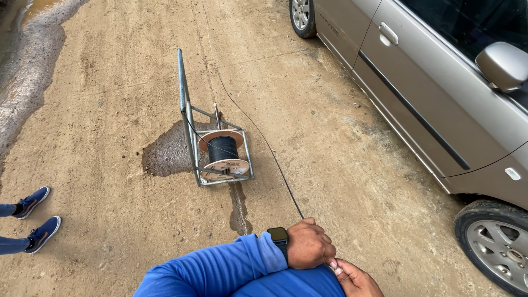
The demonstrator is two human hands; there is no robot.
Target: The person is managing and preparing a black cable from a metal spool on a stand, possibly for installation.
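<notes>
My left hand (308,245), with a dark smartwatch on its wrist and a blue sleeve behind it, is closed in a fist around a thin black cable (273,159). The cable runs from the fist away across the dirt ground, past the reel, to the top of the view. My right hand (352,278) sits just below and right of the left, fingers curled against it where the cable comes out. A reel of black cable (223,148) with pale flanges sits in a grey metal frame stand (187,110) on the ground ahead.
A beige car (418,82) stands close on the right, its front wheel (495,242) near my hands. Another person's feet in blue shoes (34,214) are at the left edge. A wet patch (165,157) lies by the reel, and muddy water (22,55) runs along the far left.
</notes>
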